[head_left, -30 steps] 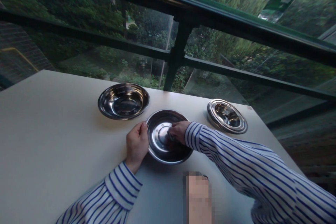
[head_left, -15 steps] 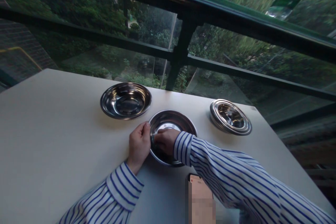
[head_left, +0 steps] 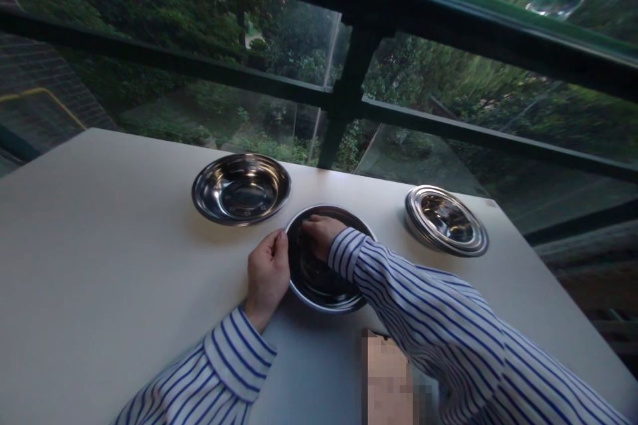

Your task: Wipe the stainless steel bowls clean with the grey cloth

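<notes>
A shiny steel bowl (head_left: 319,282) sits on the white table (head_left: 100,265) in front of me. My left hand (head_left: 268,272) pinches its left rim between thumb and fingers. My right hand (head_left: 319,234) is inside the bowl near its far side, fingers curled down against the metal; whatever they hold, if anything, is hidden. Both arms wear blue-and-white striped sleeves.
A second steel bowl (head_left: 242,187) stands behind and to the left. A stack of steel bowls (head_left: 446,219) stands at the right, near the table's far corner. A dark railing (head_left: 349,89) with glass runs just beyond the far edge. A blurred object (head_left: 389,378) lies near me.
My right hand has moved around inside the bowl, from its right side to the left and now to the far side. The left hand has stayed on the rim.
</notes>
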`<state>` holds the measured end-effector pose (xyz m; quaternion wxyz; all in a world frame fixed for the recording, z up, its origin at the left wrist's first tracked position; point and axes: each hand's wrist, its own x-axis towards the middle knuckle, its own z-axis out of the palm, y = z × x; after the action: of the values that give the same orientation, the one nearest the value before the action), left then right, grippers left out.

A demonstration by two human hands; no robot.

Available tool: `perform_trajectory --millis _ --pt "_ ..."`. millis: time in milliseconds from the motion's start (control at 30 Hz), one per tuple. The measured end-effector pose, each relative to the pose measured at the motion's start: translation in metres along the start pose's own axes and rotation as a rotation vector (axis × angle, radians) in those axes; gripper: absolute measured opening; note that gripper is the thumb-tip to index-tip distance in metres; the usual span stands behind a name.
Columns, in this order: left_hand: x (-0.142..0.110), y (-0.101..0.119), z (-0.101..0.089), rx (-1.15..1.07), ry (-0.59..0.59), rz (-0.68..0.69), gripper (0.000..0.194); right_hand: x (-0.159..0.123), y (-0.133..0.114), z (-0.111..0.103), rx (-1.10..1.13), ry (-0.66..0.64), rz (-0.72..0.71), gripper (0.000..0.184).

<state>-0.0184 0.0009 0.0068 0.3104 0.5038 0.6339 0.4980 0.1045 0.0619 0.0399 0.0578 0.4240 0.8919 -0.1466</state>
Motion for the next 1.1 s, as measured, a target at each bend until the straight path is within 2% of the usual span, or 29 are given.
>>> perform_trajectory --millis 200,333,433,533,833,967,1100 --pt "-0.002 0.007 -0.001 0.016 0.036 -0.028 0.024 -0.014 -0.015 0.007 0.030 -0.080 -0.165 0.024" --pt "-0.003 0.006 -0.002 0.026 0.023 -0.030 0.028 -0.034 0.000 0.012 0.065 -0.176 -0.263 0.016" --pt "-0.003 0.005 -0.001 0.006 0.015 -0.033 0.027 -0.048 0.015 0.015 0.070 -0.212 -0.273 0.014" --pt "-0.004 0.005 0.000 -0.013 0.008 -0.032 0.026 -0.051 0.019 0.015 0.060 -0.214 -0.277 0.016" --pt "0.000 0.001 0.000 -0.029 -0.030 -0.008 0.029 -0.012 -0.007 0.009 0.009 -0.079 -0.223 0.024" --pt "0.001 -0.002 -0.001 -0.058 -0.041 0.001 0.030 0.001 0.007 0.001 -0.037 -0.009 -0.119 0.024" --pt "0.000 -0.003 -0.001 -0.049 -0.039 -0.017 0.032 -0.006 0.027 0.001 -0.107 0.034 -0.009 0.021"
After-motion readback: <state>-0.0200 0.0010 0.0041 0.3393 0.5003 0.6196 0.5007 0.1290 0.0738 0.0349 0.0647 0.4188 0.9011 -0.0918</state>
